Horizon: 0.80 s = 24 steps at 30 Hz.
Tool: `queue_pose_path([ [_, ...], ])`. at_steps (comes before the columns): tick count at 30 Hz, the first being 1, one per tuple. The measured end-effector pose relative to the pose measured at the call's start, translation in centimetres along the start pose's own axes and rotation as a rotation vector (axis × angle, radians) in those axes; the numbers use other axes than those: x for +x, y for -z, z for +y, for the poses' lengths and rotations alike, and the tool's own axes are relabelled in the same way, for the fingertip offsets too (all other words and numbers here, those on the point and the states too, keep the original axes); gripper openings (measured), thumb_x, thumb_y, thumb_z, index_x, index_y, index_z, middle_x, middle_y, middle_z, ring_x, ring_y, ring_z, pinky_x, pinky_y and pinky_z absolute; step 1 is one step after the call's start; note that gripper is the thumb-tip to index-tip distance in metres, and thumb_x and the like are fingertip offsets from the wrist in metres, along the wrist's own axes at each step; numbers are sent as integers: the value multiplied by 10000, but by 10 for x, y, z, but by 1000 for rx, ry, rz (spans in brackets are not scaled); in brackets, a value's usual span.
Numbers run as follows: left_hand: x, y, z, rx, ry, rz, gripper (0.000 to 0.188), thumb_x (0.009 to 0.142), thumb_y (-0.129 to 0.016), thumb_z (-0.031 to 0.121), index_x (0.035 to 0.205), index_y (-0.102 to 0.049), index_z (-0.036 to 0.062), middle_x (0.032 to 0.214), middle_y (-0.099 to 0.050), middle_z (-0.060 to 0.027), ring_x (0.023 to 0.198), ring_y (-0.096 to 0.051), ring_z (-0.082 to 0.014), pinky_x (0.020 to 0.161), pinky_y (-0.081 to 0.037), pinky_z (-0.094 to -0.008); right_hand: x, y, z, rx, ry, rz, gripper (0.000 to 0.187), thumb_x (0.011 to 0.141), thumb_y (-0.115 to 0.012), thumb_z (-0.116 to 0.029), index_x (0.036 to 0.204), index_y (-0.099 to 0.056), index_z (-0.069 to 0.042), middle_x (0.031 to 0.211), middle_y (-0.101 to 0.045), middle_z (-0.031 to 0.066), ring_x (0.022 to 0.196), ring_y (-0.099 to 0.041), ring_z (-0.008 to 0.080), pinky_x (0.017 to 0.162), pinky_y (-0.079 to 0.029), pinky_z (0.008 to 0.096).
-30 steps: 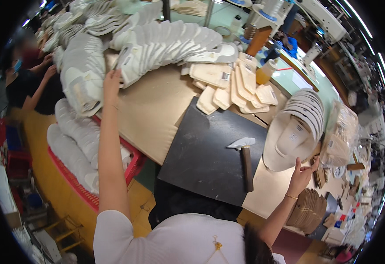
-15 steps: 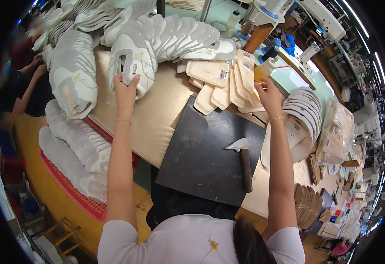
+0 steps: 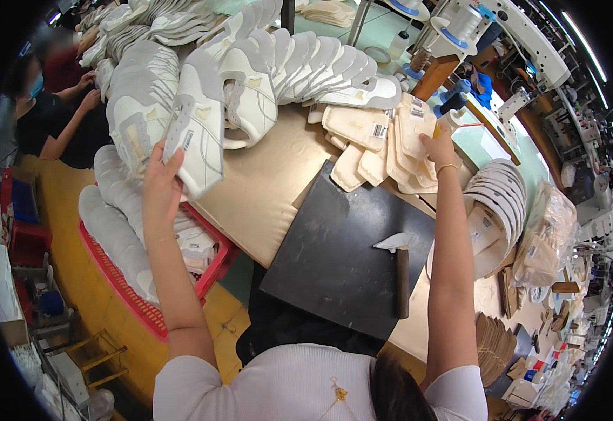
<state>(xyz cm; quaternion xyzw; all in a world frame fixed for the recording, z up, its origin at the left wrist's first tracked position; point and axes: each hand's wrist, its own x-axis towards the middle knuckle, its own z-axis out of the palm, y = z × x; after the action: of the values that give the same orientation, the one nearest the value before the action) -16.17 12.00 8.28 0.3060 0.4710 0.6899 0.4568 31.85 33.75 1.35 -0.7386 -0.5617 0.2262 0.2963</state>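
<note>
My left hand (image 3: 163, 179) grips a white and grey shoe upper (image 3: 198, 133), its fingers closed on the edge. The upper is tilted above the table's left edge, beside other stacked shoe uppers (image 3: 250, 84). My right hand (image 3: 438, 149) is at the right end of a fanned pile of cream padded shoe tongues (image 3: 355, 126). Its fingers pinch the edge of a top shoe tongue (image 3: 413, 132). Just behind that hand stands a bottle of yellow liquid (image 3: 449, 123), partly hidden. A dark board (image 3: 341, 259) lies in front of me with a hammer-like tool (image 3: 402, 281) on it.
A red basket (image 3: 120, 288) full of shoe uppers stands at the left. Curved white pieces (image 3: 499, 203) and a plastic bag of cream pieces (image 3: 545, 231) lie at the right. Thread spools (image 3: 461, 28) and sewing machines stand at the back right. A masked co-worker sits at far left.
My left hand has drawn a shoe upper left and nearer, away from the row. My right hand has come nearer onto the cream pile. The whole view has shifted slightly.
</note>
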Motion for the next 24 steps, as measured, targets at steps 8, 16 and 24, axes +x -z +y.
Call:
queue_pose_path([
  [8,-60,8,39,690,95,-415,272,768,-635,1,1039,-610,3,979,-612,-72,946,-577,-168,852,-451,-273,-82,37,-5,685,15,-368,290,882,-650,-162,1116,-580,-6,902,-618,17,726,-602,97,667,-522,263],
  [16,-87,-81,38,1193,-186,-963,170,641,-539,10,802,-593,17,833,-497,-122,849,-527,-291,784,-425,-342,-285,-4,19,579,-30,-580,416,834,-720,-184,1148,-531,13,791,-568,16,658,-588,103,565,-499,249],
  [24,-109,-124,10,1198,-480,-1127,120,681,-541,12,782,-593,50,882,-515,-133,906,-511,-332,823,-413,-418,-323,39,6,626,-208,-606,646,953,-572,-355,1470,-262,-122,819,-600,26,697,-592,111,581,-504,310],
])
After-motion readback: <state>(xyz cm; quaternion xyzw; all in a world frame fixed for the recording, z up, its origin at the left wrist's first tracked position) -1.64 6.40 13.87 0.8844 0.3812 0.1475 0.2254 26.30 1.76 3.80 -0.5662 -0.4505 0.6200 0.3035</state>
